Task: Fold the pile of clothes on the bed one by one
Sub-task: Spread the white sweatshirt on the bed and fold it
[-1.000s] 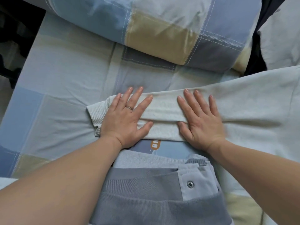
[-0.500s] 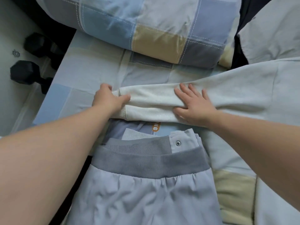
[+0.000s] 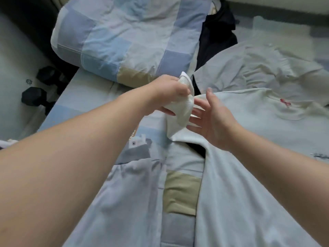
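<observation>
Sleeve fold on the white sweatshirt [image 3: 249, 125], just below the pillow [image 3: 124, 41]
Best to keep the cuff [image 3: 186, 83] pinched in the fingers of the left hand [image 3: 165, 93], carry it straight across the chest, then smooth with the right hand [image 3: 213, 122], open with fingers spread beside it; lifted off the bed [image 3: 181, 189] since half a second ago, no longer pressed flat

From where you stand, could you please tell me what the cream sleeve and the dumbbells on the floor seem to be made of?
The cream sleeve: soft matte knit, likely cotton fleece; its cuff shows ribbing and it drapes limply from the left hand. The dumbbells: black, dull, probably rubber-coated; blur leaves that open.
</observation>
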A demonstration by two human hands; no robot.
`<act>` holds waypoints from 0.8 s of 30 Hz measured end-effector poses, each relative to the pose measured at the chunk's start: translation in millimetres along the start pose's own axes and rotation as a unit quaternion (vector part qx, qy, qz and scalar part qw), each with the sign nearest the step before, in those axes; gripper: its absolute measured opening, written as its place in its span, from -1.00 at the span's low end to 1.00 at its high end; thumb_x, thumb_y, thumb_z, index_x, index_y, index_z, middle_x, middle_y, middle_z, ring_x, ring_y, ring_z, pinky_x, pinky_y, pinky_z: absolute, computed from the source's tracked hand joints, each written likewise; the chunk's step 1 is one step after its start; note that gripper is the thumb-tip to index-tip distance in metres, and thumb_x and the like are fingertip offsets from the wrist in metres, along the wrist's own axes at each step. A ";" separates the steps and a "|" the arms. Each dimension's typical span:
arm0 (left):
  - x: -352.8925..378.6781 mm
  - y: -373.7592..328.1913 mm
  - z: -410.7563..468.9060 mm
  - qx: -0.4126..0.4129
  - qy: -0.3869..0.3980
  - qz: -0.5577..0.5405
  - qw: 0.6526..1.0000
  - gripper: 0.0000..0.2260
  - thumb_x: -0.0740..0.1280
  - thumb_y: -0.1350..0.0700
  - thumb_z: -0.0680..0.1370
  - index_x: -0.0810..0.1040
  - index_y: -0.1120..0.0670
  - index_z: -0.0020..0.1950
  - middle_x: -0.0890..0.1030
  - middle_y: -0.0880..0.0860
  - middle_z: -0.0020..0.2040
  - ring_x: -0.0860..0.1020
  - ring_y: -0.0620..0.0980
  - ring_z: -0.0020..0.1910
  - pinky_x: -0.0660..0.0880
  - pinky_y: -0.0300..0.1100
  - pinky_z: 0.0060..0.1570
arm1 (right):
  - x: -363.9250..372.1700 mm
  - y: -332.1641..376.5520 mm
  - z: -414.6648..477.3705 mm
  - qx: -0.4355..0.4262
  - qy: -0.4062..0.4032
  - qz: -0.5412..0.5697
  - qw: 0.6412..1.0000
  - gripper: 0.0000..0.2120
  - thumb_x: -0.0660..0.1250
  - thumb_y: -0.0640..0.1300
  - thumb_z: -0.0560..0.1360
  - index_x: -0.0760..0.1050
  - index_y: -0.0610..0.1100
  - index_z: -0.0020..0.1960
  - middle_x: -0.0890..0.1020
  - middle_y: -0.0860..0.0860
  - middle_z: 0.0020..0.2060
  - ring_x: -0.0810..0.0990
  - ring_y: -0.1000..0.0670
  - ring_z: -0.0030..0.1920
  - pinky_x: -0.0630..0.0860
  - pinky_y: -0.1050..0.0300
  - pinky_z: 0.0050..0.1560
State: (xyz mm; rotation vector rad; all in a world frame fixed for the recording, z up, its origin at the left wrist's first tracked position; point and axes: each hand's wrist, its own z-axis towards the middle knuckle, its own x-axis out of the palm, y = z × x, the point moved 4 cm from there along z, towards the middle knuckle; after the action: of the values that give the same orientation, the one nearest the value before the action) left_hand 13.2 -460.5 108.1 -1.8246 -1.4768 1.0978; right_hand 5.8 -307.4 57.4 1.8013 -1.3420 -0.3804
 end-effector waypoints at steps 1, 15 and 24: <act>33.9 -17.2 -1.0 0.005 0.023 -0.001 1.000 -0.87 0.32 0.20 0.58 0.59 0.15 0.11 0.65 0.23 0.04 0.66 0.21 0.00 0.64 0.15 0.02 | -25.2 5.3 -15.3 0.000 0.000 0.028 1.000 -0.37 -0.06 0.35 0.63 0.56 -0.02 0.33 0.70 -0.05 0.16 0.64 -0.09 0.24 0.49 -0.07 0.32; 505.0 -145.5 22.2 0.035 0.155 -0.075 0.984 -0.47 0.39 -0.12 0.42 0.59 0.15 0.29 0.64 0.25 0.21 0.65 0.22 0.15 0.54 0.13 0.28 | -463.7 -5.9 -178.2 -0.050 -0.074 0.225 0.970 -0.11 -0.11 0.52 0.52 0.48 -0.15 0.42 0.58 -0.27 0.30 0.54 -0.36 0.32 0.35 -0.30 0.44; 765.6 -187.0 42.4 0.072 0.266 -0.008 0.961 -0.87 0.28 0.01 0.61 0.56 0.04 0.03 0.68 0.03 -0.13 0.66 0.00 -0.18 0.59 -0.01 0.05 | -696.0 -64.0 -273.0 -0.046 -0.165 0.265 0.949 -0.09 -0.13 0.54 0.50 0.50 -0.11 0.39 0.64 -0.21 0.24 0.63 -0.28 0.23 0.46 -0.22 0.36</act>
State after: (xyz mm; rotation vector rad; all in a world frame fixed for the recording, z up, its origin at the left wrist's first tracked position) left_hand -70.0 321.6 43.5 -1.8117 -1.0614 0.6129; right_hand -37.0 440.4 13.4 1.2633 -1.9392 -0.4492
